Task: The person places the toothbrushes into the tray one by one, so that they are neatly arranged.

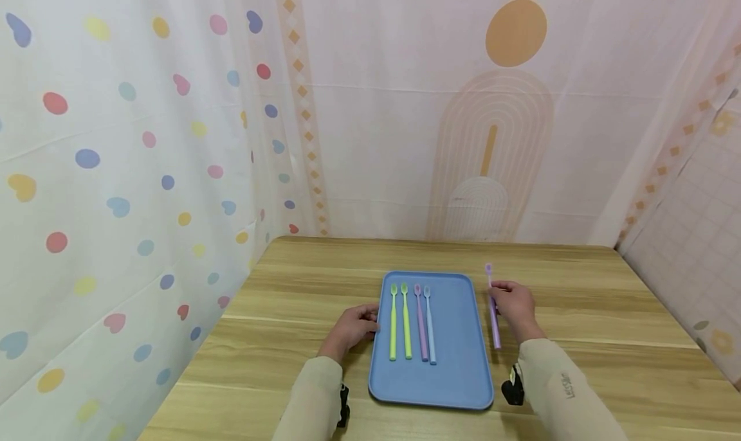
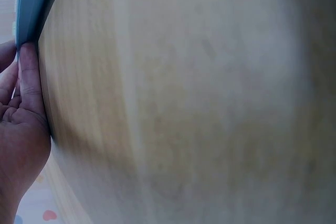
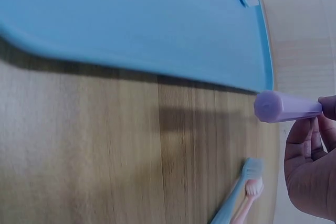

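A blue tray [image 1: 457, 338] lies on the table with two yellow-green toothbrushes [image 1: 393, 325], a purple toothbrush [image 1: 420, 328] and a light blue toothbrush [image 1: 431, 332] side by side in its left half. At the tray's left edge my left hand [image 1: 354, 328] holds the rim; in the left wrist view, fingers [image 2: 31, 82] meet the tray's side. Just right of the tray, my right hand [image 1: 515, 305] pinches another purple toothbrush [image 1: 494, 319] by its handle, head pointing away. The right wrist view shows its handle end [image 3: 269, 106] raised above the table.
Beyond the tray in the right wrist view, a blue toothbrush [image 3: 231, 198] and a pink toothbrush [image 3: 247, 203] lie on the wooden table [image 1: 312, 267]. Patterned curtains [image 1: 376, 139] hang behind the table and along its sides.
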Tool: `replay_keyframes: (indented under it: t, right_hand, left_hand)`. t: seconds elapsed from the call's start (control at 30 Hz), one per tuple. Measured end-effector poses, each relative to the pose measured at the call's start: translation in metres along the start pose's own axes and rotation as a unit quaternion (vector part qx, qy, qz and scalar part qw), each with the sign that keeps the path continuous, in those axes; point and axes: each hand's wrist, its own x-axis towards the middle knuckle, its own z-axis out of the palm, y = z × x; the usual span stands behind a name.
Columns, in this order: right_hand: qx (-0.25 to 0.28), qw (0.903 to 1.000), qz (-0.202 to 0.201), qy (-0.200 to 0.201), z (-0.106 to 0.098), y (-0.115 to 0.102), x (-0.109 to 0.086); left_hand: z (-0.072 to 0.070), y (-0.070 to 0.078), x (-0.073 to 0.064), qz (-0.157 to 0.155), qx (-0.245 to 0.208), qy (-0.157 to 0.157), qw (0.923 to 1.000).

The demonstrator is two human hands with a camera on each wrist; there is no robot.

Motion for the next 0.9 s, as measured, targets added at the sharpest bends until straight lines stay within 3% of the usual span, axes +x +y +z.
replay_keyframes:
  t: [0.4,0.9]
  right_hand:
    - [0.029,0.9995,-0.010,0.001,0.016,-0.001,0.002]
    - [-0.007,0.9999,-0.012,0.003,0.036,-0.001,-0.001]
  left_hand:
    - [0.000,-0.001,0.000,0.003,0.006,0.001,1.0000]
    - [0.000,0.000,0.000,0.009,0.005,-0.002,0.9999]
